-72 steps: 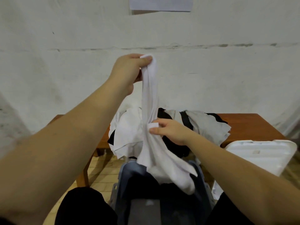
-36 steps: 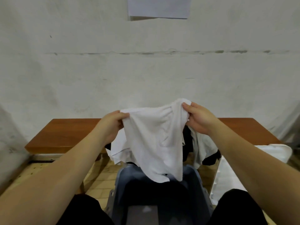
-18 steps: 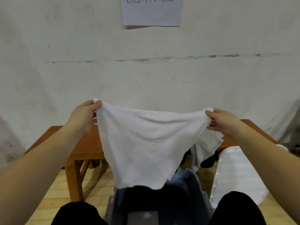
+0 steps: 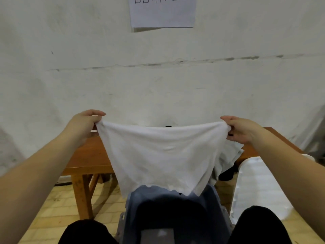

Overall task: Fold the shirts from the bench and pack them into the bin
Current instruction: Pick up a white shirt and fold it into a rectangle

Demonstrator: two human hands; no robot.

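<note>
A white shirt hangs spread wide in the air between my hands, above the grey-blue bin at my knees. My left hand pinches its upper left corner. My right hand pinches its upper right corner. The shirt's lower edge dangles at the bin's far rim. Behind it stands the wooden bench. The cloth hides most of the pile of other shirts; a grey one and a black one peek out at the right.
A white bin lid leans on the floor to the right of the bin. A sheet of paper is stuck on the white wall behind the bench. My knees in black trousers flank the bin. The floor is yellow tile.
My hands have gone from holding the shirt bunched, one high and one low, to pulling its top edge wide apart. It now hangs flat and spread.
</note>
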